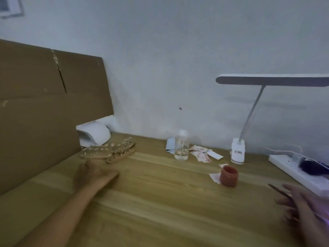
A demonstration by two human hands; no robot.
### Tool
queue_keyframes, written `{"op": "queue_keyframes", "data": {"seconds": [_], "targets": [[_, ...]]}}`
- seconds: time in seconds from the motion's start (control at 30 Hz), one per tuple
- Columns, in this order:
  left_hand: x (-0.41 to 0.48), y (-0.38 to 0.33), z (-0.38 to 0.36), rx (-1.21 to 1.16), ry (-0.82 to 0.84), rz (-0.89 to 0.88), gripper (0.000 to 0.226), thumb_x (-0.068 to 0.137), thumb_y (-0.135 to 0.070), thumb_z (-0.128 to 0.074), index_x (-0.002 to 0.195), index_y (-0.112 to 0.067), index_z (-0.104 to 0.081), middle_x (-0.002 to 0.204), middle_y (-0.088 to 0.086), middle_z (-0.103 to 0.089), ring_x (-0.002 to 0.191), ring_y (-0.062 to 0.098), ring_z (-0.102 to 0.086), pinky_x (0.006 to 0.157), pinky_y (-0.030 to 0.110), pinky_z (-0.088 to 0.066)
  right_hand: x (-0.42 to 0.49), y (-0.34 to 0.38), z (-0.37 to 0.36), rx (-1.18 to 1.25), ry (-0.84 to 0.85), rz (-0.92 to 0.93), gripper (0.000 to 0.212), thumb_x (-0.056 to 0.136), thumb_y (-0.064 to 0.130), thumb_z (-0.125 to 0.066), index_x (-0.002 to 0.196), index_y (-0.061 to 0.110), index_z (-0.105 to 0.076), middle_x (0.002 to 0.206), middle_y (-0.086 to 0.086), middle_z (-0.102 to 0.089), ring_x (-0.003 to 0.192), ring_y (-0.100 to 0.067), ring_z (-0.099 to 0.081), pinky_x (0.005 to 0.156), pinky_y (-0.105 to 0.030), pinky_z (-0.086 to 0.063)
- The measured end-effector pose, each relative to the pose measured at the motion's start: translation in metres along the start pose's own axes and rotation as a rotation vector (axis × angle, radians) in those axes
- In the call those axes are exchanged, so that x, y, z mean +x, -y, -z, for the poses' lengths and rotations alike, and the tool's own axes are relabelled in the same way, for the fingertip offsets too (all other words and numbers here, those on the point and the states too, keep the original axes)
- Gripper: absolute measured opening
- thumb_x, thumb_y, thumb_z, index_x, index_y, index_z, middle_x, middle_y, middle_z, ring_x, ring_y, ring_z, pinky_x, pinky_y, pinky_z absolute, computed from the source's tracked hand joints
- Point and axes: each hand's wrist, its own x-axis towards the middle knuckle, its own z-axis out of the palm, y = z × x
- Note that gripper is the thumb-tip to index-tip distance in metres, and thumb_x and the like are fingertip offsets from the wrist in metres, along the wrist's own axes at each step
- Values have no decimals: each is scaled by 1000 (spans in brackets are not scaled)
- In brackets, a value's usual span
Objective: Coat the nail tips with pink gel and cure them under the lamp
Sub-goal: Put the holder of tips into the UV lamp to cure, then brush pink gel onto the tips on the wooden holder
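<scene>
On the wooden table [160, 202], toward its left side, the left hand [92, 172] lies stretched forward, its fingertips at the near end of the nail-tip strips [108, 151]. Blur hides the fingers, so I cannot tell whether they grip a strip or only touch it. At the lower right corner, the right hand [300, 205] is smeared by motion and cut off by the frame edge. A thin dark stick [279, 191] runs out from between its curled fingers; its tip is too blurred to identify.

The strips lie fanned just in front of the white curing lamp [93, 135], which is half hidden behind a leaning sheet of cardboard [35, 104]. The pink gel jar [228, 176] stands open, well apart from the strips, nearer the right hand, on a scrap of paper. Behind it are a clear bottle [182, 145], scattered packets [201, 153] and a desk lamp [237, 151], its head cropped at the right. A power strip [284, 164] runs off the edge.
</scene>
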Motion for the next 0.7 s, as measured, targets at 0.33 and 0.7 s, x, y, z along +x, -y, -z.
{"op": "queue_keyframes", "data": {"seconds": [0.33, 0.7], "targets": [[47, -14, -18, -162, 19, -13, 26, 77, -52, -70, 90, -33, -58, 115, -1, -65, 98, 23, -59, 86, 35, -49, 11, -16, -4, -188, -35, 83, 10, 97, 26, -55, 90, 27, -62, 69, -16, -69, 32, -16, -47, 35, -18, -37], [33, -20, -12, -267, 151, -146, 36, 66, -50, -82, 84, -25, -63, 93, -9, -67, 88, 14, -61, 78, 32, -47, 4, -11, -10, -155, -27, 45, 11, 95, 22, -59, 86, 24, -64, 61, -11, -68, 32, -12, -45, 38, -21, -41]]}}
